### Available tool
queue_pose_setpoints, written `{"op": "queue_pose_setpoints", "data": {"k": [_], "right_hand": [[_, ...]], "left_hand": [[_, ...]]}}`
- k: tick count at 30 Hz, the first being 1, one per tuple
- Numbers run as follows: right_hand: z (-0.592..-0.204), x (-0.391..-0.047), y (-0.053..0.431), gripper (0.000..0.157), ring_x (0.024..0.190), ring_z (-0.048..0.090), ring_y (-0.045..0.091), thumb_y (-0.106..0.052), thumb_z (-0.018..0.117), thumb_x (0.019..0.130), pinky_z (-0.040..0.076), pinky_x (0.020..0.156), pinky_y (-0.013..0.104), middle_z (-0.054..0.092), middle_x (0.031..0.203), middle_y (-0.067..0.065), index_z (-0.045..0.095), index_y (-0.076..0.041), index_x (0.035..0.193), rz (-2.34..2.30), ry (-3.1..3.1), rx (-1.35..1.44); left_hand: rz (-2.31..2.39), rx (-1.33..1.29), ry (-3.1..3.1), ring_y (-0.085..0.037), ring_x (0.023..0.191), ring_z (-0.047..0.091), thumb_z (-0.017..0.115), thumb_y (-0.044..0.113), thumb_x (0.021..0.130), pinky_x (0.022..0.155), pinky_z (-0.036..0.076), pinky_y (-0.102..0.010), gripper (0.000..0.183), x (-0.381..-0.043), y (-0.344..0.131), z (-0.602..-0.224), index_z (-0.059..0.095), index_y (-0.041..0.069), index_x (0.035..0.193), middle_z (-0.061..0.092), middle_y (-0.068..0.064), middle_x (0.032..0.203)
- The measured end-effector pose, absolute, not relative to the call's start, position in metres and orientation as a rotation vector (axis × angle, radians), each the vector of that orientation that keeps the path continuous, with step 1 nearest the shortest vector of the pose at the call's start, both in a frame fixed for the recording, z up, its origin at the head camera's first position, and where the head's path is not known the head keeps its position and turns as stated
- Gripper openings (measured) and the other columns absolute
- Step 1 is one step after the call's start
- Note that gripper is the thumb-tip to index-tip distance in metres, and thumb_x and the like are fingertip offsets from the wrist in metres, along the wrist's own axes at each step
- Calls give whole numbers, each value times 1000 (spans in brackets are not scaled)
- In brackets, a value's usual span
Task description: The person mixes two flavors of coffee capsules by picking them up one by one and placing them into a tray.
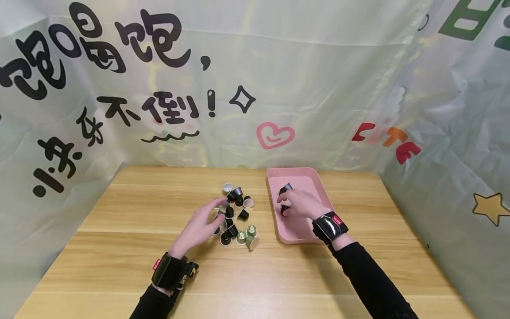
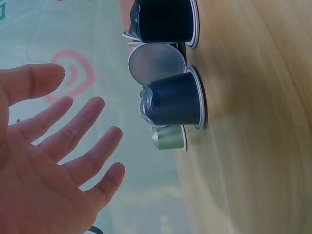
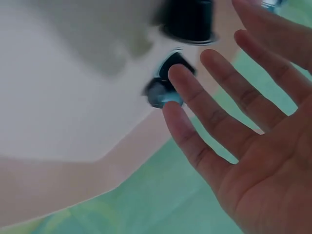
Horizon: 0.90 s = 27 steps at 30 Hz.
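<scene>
Several coffee capsules, black, dark grey and pale green, lie in a loose pile on the wooden table. My left hand [image 1: 201, 223] hovers at the pile's left side with fingers spread and nothing in its grasp. Its wrist view shows a dark capsule [image 2: 175, 100] and a green capsule [image 2: 169, 137] beyond the fingertips. Over the pink tray [image 1: 296, 237] is my right hand [image 1: 300, 204], its fingers extended and apart. A black capsule [image 3: 189, 20] appears near those fingers in the right wrist view, with other dark capsules [image 3: 165, 90] farther off, partly behind a fingertip.
Three green capsules [image 1: 241, 237] sit at the pile's near end. A single black capsule [image 1: 243, 215] lies between the pile and the tray. Printed cloth [image 1: 318, 88] hangs behind the table and along its sides.
</scene>
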State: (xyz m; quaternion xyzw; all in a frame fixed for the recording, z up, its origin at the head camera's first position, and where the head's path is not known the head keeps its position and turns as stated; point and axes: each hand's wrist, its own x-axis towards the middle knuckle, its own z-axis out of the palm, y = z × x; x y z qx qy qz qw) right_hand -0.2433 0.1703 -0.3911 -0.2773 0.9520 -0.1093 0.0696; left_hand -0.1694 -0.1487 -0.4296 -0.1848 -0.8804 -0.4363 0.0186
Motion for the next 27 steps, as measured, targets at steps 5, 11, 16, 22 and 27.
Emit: {"op": "queue_pose_setpoints", "data": {"k": [5, 11, 16, 22, 27], "right_hand": [[-387, -231, 172, 34, 114, 67, 31, -15, 78, 86, 54, 98, 48, 73, 119, 9, 71, -6, 118, -484, 2908, -887], [-387, -220, 173, 33, 111, 66, 30, -22, 74, 91, 54, 95, 47, 74, 118, 9, 70, -7, 120, -711, 2968, -863], [-392, -214, 172, 31, 110, 67, 27, -23, 71, 94, 53, 97, 45, 74, 119, 8, 71, -8, 121, -891, 2975, -814], [-400, -206, 171, 29, 112, 67, 26, -20, 71, 94, 54, 98, 46, 74, 118, 7, 71, -7, 119, -1058, 3007, -792], [-406, -202, 166, 26, 112, 68, 23, -21, 70, 94, 55, 97, 45, 74, 116, 6, 72, -9, 117, -1109, 3028, -794]], "left_hand": [[-1207, -569, -2719, -43, 140, 45, 63, 16, 95, 117, 30, -68, 50, -169, -144, -429, 51, 6, 143, 58, -17, 143], [-1089, -581, -2732, -47, 145, 37, 66, 18, 93, 117, 24, -73, 48, -170, -139, -429, 55, 8, 140, 56, -18, 146], [-1040, -597, -2739, -45, 142, 41, 69, 19, 92, 117, 27, -72, 47, -171, -135, -428, 58, 8, 136, 59, -17, 143], [-1009, -609, -2718, -41, 135, 49, 72, 19, 90, 114, 34, -68, 46, -171, -130, -427, 61, 7, 133, 62, -17, 136], [-1005, -588, -2745, -41, 136, 48, 71, 20, 91, 115, 33, -67, 54, -176, -126, -427, 54, 10, 141, 59, -19, 140]]}}
